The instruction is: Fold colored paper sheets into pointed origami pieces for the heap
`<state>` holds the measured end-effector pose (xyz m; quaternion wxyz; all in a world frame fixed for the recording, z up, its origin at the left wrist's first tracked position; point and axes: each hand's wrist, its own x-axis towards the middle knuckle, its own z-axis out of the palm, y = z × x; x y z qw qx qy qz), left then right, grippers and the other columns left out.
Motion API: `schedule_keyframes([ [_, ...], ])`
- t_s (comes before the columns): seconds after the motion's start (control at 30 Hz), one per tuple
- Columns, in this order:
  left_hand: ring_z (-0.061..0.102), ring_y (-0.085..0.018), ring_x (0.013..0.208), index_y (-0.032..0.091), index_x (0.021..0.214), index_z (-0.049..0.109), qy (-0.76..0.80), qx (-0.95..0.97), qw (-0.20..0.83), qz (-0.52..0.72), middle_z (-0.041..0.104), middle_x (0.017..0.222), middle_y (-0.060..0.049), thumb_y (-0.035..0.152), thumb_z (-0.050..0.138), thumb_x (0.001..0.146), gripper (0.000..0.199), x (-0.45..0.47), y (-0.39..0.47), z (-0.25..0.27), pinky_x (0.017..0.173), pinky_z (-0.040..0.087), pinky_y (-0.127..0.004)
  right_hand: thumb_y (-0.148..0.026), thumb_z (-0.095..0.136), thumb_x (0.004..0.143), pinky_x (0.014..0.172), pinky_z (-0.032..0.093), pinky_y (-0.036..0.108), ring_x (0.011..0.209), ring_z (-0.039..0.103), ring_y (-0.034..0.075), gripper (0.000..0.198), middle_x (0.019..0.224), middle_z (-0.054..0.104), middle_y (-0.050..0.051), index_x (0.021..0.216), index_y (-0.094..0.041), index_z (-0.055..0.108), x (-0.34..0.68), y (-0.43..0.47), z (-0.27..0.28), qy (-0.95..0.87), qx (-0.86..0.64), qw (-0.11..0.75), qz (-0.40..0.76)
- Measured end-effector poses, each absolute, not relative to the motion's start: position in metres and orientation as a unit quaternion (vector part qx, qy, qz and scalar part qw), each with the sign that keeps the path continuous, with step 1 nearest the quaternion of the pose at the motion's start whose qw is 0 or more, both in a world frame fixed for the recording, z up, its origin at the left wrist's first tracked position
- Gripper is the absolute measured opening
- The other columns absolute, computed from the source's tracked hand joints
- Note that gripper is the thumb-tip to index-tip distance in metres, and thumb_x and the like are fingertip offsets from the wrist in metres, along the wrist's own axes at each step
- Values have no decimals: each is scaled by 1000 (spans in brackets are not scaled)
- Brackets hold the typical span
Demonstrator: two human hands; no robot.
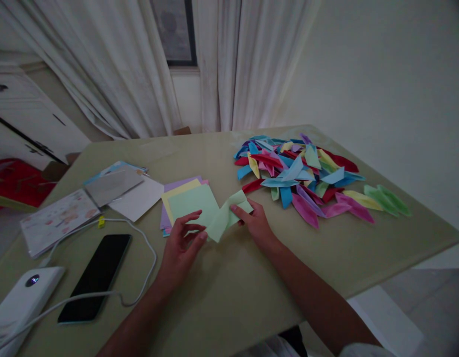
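A piece of light green paper (222, 219), creased and partly folded, is held above the table in front of me. My right hand (256, 220) pinches its right end, thumb on top and fingers underneath. Close to the paper's left edge is my left hand (185, 241), its fingers curved and apart; whether the thumb touches the paper, I cannot tell. Behind that hand lies a stack of square coloured sheets (195, 201), with light green on top and yellow, purple and pink edges showing. A heap of folded coloured paper pieces (289, 168) covers the table's back right.
At left on the table (214, 307) are a black phone (96, 277), a white power bank (24, 307) and a looping white cable (155, 258). Beyond them lie a floral-patterned packet (60, 218) and flat white sheets (138, 196). Curtains (240, 64) hang past the table's far edge.
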<state>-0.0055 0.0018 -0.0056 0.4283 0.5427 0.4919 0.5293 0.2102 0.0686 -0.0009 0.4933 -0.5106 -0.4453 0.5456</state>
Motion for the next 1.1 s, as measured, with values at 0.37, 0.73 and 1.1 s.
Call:
schedule_keyframes([
  [0.37,69,-17,78,20,107,70,546,557,377,499,72,89,-3,40,67,95,23,-11,3,-9,70,55,-27,-55,82,76,46,44,22,57,56,13,43,71,66,1,92,-16,74,208,64,0,-472,-500,452,569],
  [0.73,47,-12,44,25,112,53,624,397,383,553,49,54,11,54,73,88,42,-12,8,1,47,37,-20,-54,69,91,58,44,25,66,57,14,39,77,66,1,92,-15,71,209,61,-6,-554,-453,405,570],
  [1.1,69,-20,80,22,89,68,581,624,243,463,74,88,-3,21,51,95,18,-17,9,-18,74,55,-32,-43,70,98,112,37,49,127,55,31,35,136,66,14,127,-24,68,211,55,-5,-846,-407,325,112],
])
